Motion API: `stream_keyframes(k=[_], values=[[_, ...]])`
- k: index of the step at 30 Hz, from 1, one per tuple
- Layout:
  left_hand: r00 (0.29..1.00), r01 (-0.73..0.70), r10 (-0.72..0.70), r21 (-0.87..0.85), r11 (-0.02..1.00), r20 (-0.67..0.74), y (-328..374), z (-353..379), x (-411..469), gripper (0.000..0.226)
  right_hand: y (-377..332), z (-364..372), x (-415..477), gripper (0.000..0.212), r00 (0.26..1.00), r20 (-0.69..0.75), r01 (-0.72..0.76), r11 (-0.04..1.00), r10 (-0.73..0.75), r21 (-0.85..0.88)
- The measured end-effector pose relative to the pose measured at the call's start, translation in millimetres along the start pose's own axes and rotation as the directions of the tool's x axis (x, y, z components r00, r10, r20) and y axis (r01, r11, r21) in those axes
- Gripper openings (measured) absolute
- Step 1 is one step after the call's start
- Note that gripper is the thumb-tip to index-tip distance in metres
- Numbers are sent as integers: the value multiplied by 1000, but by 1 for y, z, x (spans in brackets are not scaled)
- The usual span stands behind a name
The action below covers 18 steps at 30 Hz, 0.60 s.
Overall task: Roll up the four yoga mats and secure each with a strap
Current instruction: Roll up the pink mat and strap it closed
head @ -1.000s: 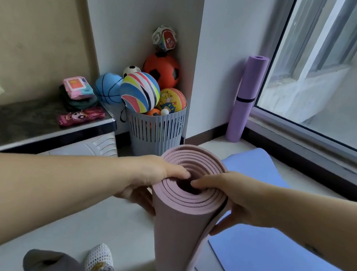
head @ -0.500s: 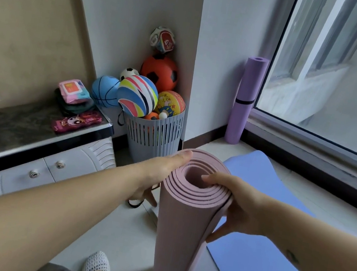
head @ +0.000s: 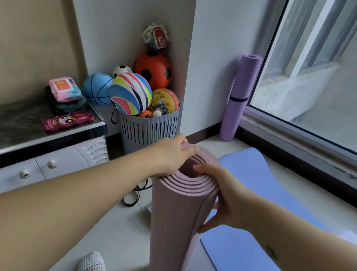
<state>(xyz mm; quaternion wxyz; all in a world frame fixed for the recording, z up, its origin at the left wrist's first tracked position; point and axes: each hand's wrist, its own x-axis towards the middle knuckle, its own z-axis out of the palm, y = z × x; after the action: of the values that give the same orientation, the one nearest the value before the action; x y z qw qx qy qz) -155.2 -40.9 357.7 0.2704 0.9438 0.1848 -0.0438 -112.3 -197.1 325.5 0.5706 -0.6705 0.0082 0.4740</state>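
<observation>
Upright rolled pink mat (head: 172, 229), unstrapped

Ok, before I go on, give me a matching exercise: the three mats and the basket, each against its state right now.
Things:
1. pink mat
2. purple mat
3. blue mat
4. basket

States:
A. lies unrolled on the floor
B. holds balls
C. stands rolled, gripped at its top by the left hand and right hand
D. stands rolled beside the window, a dark strap round it

Pairs: 1-C, 2-D, 3-A, 4-B.
</observation>
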Motion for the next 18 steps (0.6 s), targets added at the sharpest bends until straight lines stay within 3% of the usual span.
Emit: stream_keyframes(k=[3,5,7,9,10,12,16,18], values=[[997,26,-31,-67,997,-75,-1,3,3,43,3,8,3,44,998,-59,-1,1000,2,18],[969,-11,-5,-64,998,-247,-2,6,-5,38,3,11,4,51,998,-70,0,1000,2,25],[833,-179,179,50,982,-524,-2,9,-17,23,3,12,2,54,997,-77,4,999,0,45],[693,-341,335,119,932,-638,-1,14,-33,13,4,13,-4,54,997,-78,21,999,-18,37],[689,-386,354,92,918,-632,-2,18,-41,15,4,12,-6,52,997,-74,27,999,-25,27],[776,-400,342,6,916,-529,-5,29,-62,33,7,11,-11,43,997,-64,35,999,-34,11],[882,-250,358,339,907,-307,-7,48,-91,84,12,14,-11,37,998,-43,43,999,-42,20],[909,-139,277,400,906,-312,-1,49,-94,85,14,18,-14,39,998,-46,41,999,-40,20]])
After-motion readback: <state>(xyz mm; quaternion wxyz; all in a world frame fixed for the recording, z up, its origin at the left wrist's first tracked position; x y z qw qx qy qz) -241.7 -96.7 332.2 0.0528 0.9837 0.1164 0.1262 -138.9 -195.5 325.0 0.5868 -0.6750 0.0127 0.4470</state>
